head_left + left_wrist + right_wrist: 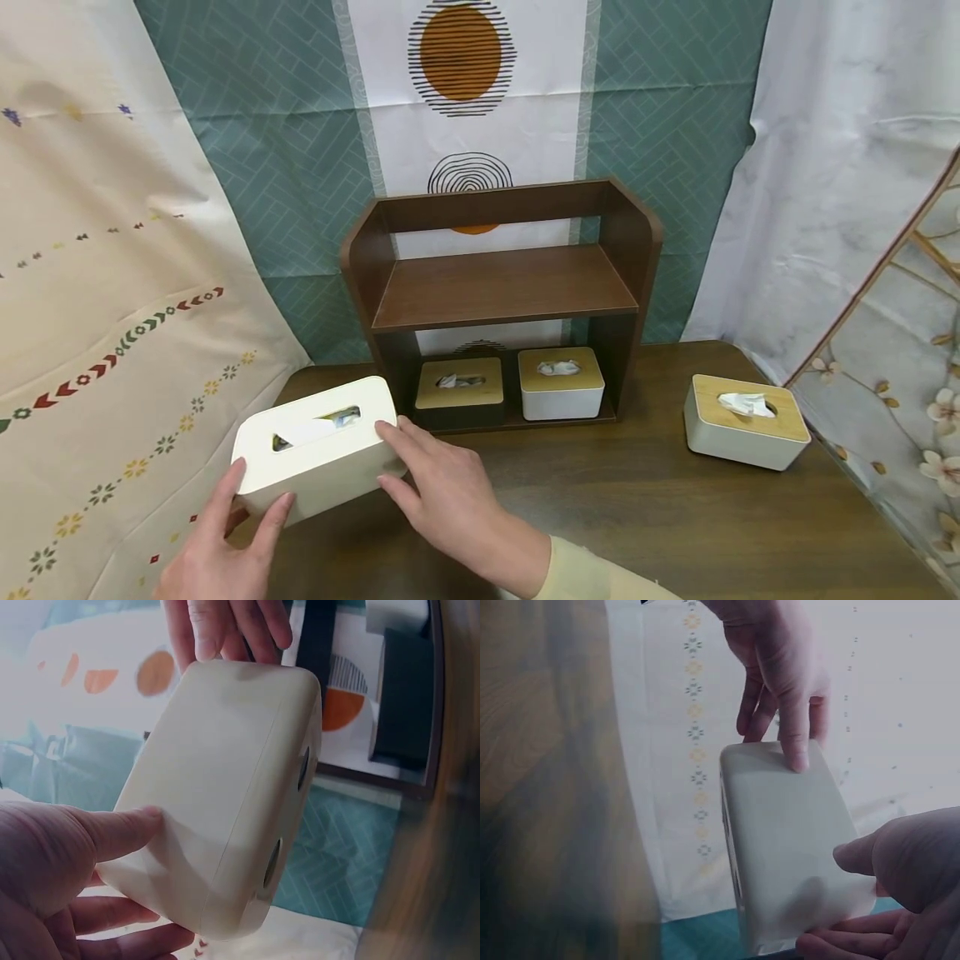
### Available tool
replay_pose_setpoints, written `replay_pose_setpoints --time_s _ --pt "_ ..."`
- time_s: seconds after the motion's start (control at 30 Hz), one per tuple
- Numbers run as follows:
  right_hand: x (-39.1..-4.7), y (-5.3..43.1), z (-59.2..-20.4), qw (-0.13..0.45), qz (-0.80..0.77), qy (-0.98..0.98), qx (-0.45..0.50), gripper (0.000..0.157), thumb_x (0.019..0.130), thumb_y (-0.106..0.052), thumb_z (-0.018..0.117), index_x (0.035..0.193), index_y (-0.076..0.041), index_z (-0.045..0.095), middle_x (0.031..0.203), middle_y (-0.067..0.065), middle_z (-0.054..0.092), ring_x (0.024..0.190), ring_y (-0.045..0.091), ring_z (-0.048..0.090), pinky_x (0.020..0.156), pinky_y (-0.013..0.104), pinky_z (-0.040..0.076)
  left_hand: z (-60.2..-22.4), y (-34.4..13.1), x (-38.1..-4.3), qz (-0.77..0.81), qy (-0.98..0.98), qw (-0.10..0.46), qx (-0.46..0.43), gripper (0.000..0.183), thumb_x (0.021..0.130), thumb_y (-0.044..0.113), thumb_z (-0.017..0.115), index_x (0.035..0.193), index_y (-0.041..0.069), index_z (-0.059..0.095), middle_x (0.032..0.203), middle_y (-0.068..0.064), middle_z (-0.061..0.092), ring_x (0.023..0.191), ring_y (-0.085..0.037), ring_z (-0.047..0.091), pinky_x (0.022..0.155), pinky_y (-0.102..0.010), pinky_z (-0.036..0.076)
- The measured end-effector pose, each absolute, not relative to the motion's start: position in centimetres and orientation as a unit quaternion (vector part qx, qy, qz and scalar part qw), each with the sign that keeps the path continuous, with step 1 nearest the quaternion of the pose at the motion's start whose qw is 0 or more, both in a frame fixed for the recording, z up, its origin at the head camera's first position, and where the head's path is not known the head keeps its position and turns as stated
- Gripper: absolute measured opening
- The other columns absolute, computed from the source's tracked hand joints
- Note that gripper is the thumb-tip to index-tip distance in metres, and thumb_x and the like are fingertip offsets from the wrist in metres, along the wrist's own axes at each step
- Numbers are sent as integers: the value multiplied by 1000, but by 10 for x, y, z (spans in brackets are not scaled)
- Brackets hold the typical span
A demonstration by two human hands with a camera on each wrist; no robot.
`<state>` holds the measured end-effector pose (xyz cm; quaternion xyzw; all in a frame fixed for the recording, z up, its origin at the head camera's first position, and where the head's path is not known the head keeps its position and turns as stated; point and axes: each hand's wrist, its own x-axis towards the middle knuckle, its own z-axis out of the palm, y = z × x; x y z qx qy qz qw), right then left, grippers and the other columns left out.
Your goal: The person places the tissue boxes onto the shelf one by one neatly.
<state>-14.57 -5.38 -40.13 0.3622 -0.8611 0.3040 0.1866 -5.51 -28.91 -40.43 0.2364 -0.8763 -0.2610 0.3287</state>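
A cream-white tissue box is held up above the left part of the table, its slotted top tilted toward the head camera. White tissue shows in the slot. My left hand grips its near left end, thumb on the front side. At the opposite end my right hand holds it, with fingers on the top edge and thumb on the front side. In the left wrist view the box's long plain side faces the camera, with the left thumb pressed on it. The right wrist view shows both hands on the box.
A dark brown two-tier shelf stands at the back. On its lower level are a black tissue box and a white one, both wood-topped. Another white wood-topped tissue box sits at the table's right. Patterned cloths hang around the table.
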Motion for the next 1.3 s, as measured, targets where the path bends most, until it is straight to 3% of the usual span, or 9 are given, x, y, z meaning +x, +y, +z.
replay_pose_setpoints --time_s 0.07,0.13,0.2,0.27,0.37,0.5,0.6,1.0,1.3 --pt "-143 -48 -399 192 307 -860 359 60 108 -32 76 163 -21 56 156 7 64 134 18 69 90 41 62 -403 -285 -54 -260 -871 352 222 73 89 34 95 156 25 65 109 -20 82 89 32 56 62 -20 35" --pt "-141 -43 -396 194 313 -858 357 60 108 -31 77 163 -21 56 156 6 64 134 18 69 90 41 62 -400 -280 -54 -257 -868 369 208 73 87 34 96 154 26 67 107 -18 83 82 43 34 61 -20 37" --pt "-139 -37 -393 194 320 -858 353 59 107 -31 77 162 -22 56 157 5 64 135 18 68 90 42 62 -397 -276 -54 -249 -870 376 198 74 86 34 97 154 27 67 107 -16 83 83 27 57 61 -20 37" --pt "-137 -31 -390 198 325 -856 350 59 107 -30 77 162 -22 57 157 5 64 134 19 69 90 43 62 -395 -271 -54 -247 -872 377 191 74 87 35 96 154 27 67 108 -15 83 90 2 74 63 -18 37" --pt "-135 -23 -385 206 331 -854 345 59 106 -29 79 161 -22 58 157 5 64 133 20 70 88 44 62 -389 -265 -54 -243 -877 371 184 75 87 36 96 155 28 66 112 -13 83 95 -27 79 63 -17 39" --pt "-133 -14 -380 221 336 -851 337 60 104 -27 81 159 -22 60 155 6 65 129 22 73 86 46 63 -384 -260 -57 -238 -879 378 164 77 86 31 96 156 27 64 108 -14 83 95 -33 79 61 -32 45" --pt "-131 -8 -377 230 339 -849 333 60 103 -26 82 159 -22 60 155 6 66 129 21 72 87 46 63 -381 -255 -58 -232 -880 385 150 78 85 28 96 156 26 63 103 -18 82 96 -41 79 57 -44 43" --pt "-124 23 -360 248 354 -849 302 65 100 -26 86 160 -26 60 157 2 64 135 19 68 93 49 63 -368 -233 -75 -209 -859 465 55 80 77 25 102 150 22 70 95 -12 82 82 -34 77 54 -51 45" --pt "-128 42 -352 288 352 -845 283 67 98 -25 88 159 -26 61 156 0 65 134 18 69 90 44 64 -350 -215 -89 -213 -861 461 23 75 80 25 101 149 24 71 97 -15 82 84 -37 76 56 -56 47"
